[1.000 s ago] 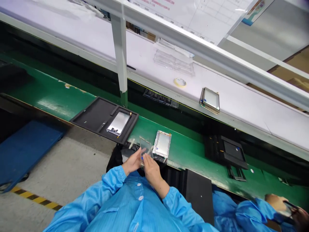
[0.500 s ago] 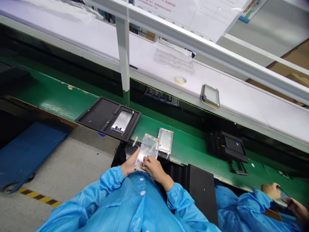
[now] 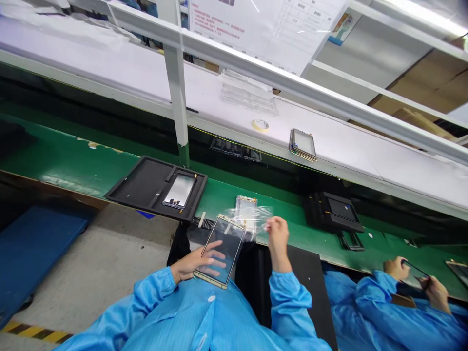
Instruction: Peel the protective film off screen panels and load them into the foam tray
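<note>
My left hand (image 3: 192,263) holds a clear glass panel (image 3: 220,249) from below, fingers showing through it. My right hand (image 3: 277,233) is raised to the right and pinches a thin clear film (image 3: 252,216) that stretches back toward the panel's top edge. Just beyond, a stack of framed panels (image 3: 245,210) lies on the green belt (image 3: 84,156). A black tray (image 3: 146,185) to the left holds one silvery panel (image 3: 179,190).
A white shelf (image 3: 347,146) above the belt carries a tape roll (image 3: 260,125), a stack of panels (image 3: 303,144) and clear trays (image 3: 248,95). Black trays (image 3: 334,212) sit at right. A co-worker in blue (image 3: 395,302) handles a panel at right. A blue cart (image 3: 32,239) stands left.
My right hand left the panel's face and rose to the right, pulling a clear film off it. The panel tilted toward me in my left hand.
</note>
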